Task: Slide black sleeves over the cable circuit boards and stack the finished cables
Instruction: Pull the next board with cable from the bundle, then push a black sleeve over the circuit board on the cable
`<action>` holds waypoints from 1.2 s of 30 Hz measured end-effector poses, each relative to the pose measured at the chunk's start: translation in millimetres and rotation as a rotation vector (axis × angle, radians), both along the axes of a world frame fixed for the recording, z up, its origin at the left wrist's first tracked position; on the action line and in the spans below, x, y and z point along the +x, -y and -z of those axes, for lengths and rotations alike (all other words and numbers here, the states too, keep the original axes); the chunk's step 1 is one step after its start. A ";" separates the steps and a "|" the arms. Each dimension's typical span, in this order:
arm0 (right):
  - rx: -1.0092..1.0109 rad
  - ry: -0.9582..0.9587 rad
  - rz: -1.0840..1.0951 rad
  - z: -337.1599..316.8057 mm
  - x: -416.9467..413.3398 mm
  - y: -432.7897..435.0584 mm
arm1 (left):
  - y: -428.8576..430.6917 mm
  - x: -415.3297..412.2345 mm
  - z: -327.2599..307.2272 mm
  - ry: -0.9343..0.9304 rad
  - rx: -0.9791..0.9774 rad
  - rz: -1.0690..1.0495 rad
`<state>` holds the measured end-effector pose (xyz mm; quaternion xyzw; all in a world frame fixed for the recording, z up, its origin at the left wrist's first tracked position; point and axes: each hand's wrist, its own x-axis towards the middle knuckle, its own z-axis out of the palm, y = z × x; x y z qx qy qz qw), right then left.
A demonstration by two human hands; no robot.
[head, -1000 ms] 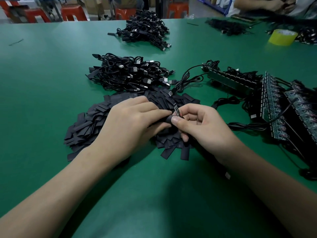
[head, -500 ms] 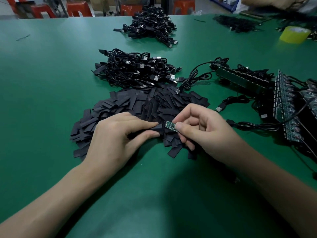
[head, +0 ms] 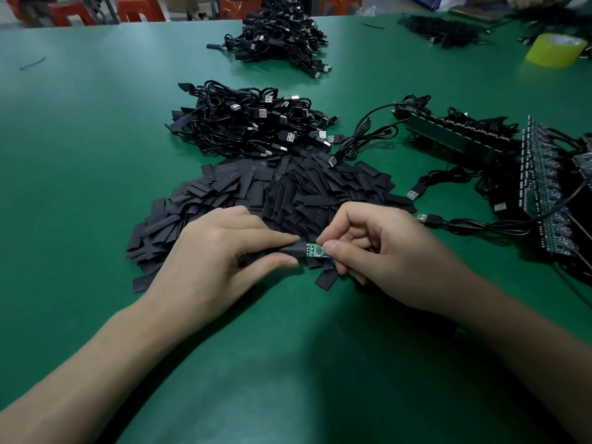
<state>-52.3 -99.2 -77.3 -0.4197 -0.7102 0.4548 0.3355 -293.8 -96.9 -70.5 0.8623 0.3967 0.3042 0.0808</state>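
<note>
Left hand point(head: 221, 261) pinches a matte black sleeve point(head: 293, 251) between thumb and forefinger. Right hand point(head: 381, 254) grips a small green circuit board point(head: 315, 250), its end meeting the sleeve mouth, above a heap of flat sleeves point(head: 288, 190) on green table point(head: 80, 155).

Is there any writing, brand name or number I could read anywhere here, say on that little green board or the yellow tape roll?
None can be read.
Green circuit board: its markings are too small to read.
Yellow tape roll: blurred, no print legible.
Racks of boards at the right: too small and dark to read.
</note>
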 end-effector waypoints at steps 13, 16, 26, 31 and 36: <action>-0.115 -0.066 -0.017 0.3 0.2 -3.5 | 2.4 2.5 4.5 0.004 0.032 0.041; -0.079 -0.035 -0.025 3.1 -5.2 0.3 | 4.5 6.6 8.0 0.016 0.024 0.061; 0.306 0.091 0.117 -5.7 -8.2 6.1 | 2.7 7.8 10.3 0.192 -0.028 -0.006; 0.486 0.142 0.169 -10.5 -7.0 8.6 | 3.2 8.3 10.8 0.259 -0.064 -0.015; 0.592 0.185 0.176 -9.7 -5.8 8.1 | 4.7 9.5 11.8 0.279 -0.072 -0.010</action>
